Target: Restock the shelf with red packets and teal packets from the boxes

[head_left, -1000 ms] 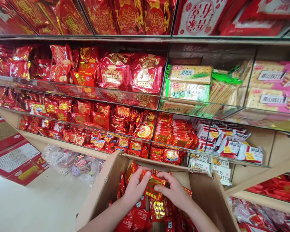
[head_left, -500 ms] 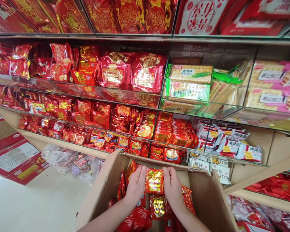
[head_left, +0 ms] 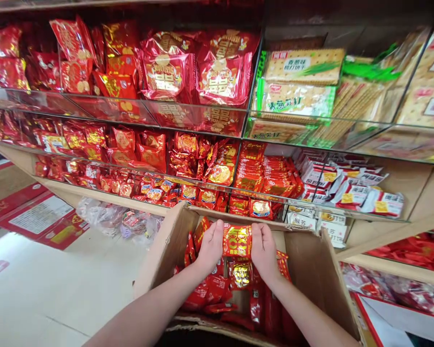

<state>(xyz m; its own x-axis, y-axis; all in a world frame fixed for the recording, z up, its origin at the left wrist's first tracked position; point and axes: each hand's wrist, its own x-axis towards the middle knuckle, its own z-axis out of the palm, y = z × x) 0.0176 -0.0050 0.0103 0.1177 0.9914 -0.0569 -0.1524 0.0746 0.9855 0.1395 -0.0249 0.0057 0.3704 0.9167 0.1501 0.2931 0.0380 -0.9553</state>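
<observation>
My left hand point(head_left: 210, 246) and my right hand point(head_left: 264, 249) press from either side on a small stack of red and gold snack packets point(head_left: 237, 239), fingers closed along its edges. I hold the stack upright over an open cardboard box point(head_left: 313, 279) partly filled with more red packets point(head_left: 217, 289). Just beyond the box's far rim is the lowest glass shelf compartment, where similar red packets point(head_left: 255, 208) lie.
Glass-fronted shelves point(head_left: 202, 140) rise ahead, packed with red sweets on the left and cracker packs point(head_left: 296, 86) and white packets point(head_left: 350, 193) on the right. A clear plastic bag point(head_left: 108, 217) and red cartons point(head_left: 39, 219) lie on the pale floor at left.
My hands gathered loose packets in the box, squared them into an upright stack and lifted it toward the box's far rim. The view has tilted down and moved closer.
</observation>
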